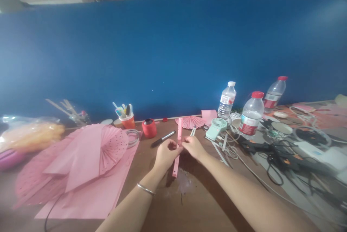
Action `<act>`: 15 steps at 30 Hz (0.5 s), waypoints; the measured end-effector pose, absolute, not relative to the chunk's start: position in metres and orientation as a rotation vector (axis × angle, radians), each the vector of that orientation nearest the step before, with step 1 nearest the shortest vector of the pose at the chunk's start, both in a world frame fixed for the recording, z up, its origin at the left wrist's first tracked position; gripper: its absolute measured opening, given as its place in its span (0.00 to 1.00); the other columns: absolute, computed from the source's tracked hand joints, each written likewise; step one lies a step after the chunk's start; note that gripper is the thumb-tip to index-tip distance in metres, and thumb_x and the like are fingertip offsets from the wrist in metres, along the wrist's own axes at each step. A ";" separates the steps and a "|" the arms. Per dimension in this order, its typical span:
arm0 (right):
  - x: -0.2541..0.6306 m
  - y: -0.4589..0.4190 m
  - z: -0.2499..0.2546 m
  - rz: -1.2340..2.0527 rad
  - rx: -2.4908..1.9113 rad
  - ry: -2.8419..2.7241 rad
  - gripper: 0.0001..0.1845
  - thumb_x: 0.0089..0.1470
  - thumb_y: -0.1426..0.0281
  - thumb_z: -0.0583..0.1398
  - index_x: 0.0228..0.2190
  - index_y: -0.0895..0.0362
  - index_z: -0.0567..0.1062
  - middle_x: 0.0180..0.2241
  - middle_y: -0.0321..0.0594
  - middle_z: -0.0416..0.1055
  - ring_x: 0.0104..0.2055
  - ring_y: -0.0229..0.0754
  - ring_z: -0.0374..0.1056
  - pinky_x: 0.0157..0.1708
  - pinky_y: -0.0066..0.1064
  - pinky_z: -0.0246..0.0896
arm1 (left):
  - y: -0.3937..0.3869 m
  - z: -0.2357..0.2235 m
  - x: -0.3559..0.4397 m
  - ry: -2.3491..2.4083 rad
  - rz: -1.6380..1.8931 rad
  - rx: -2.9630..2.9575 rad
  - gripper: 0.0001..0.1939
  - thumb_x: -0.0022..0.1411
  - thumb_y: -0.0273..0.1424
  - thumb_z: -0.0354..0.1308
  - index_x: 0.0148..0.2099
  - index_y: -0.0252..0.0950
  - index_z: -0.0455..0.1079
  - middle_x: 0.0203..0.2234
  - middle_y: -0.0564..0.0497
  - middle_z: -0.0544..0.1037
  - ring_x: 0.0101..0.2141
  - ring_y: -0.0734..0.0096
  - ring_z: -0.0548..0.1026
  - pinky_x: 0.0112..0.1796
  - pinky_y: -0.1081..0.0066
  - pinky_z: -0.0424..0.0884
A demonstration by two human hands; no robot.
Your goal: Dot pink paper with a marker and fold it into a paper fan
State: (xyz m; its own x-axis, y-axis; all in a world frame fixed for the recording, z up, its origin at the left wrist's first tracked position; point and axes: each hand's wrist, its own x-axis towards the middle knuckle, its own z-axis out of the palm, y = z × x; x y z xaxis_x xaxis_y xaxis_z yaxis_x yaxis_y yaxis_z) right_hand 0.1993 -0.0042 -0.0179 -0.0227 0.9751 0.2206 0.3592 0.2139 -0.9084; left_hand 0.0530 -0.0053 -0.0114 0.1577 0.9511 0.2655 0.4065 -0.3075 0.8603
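Observation:
My left hand [166, 154] and my right hand [193, 146] meet at the middle of a brown table [162, 206], both pinching a long folded pink paper strip [178, 136] with punched dots. The strip runs away from me, its near end [175, 170] resting on the table. A silver bangle sits on my left wrist [145, 188]. A black marker [163, 138] lies just beyond my left hand. White sticks [193, 130] lie beside my right hand.
Pink paper fans and sheets [89, 156] cover the left side. A red cup of pens [127, 118], a red thread spool [149, 128], a small mint fan [216, 128], three water bottles [251, 114] and tangled cables [284, 156] stand against a blue partition [173, 51].

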 end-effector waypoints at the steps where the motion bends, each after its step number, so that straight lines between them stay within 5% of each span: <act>1: 0.199 -0.005 -0.018 0.821 -1.312 -1.554 0.11 0.43 0.68 0.54 0.14 0.60 0.67 0.15 0.31 0.59 0.21 0.34 0.55 0.21 0.24 0.44 | -0.007 -0.010 0.054 1.308 1.102 1.837 0.08 0.43 0.34 0.60 0.26 0.35 0.67 0.21 0.53 0.72 0.25 0.72 0.69 0.28 0.74 0.61; 6: 0.199 -0.006 -0.016 0.782 -1.328 -1.551 0.16 0.43 0.63 0.56 0.13 0.60 0.65 0.14 0.30 0.54 0.20 0.32 0.51 0.20 0.24 0.41 | -0.013 -0.003 0.057 1.359 1.087 1.861 0.05 0.45 0.30 0.57 0.28 0.35 0.69 0.22 0.52 0.74 0.26 0.71 0.70 0.29 0.73 0.63; 15: 0.200 -0.005 -0.017 0.816 -1.228 -1.584 0.11 0.44 0.67 0.55 0.19 0.60 0.71 0.19 0.33 0.66 0.25 0.36 0.59 0.26 0.24 0.49 | 0.001 -0.017 0.050 1.279 1.060 1.638 0.09 0.48 0.35 0.57 0.29 0.33 0.71 0.25 0.50 0.76 0.27 0.69 0.72 0.28 0.73 0.65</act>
State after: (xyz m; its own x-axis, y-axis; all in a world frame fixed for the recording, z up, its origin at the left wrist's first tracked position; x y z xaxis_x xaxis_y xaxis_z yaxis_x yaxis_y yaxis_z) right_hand 0.1997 -0.0047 -0.0172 -0.0565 0.9602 0.2736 0.3349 0.2763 -0.9008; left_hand 0.0496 0.0013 -0.0166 0.1424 0.9794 0.1430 0.3223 -0.1825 0.9289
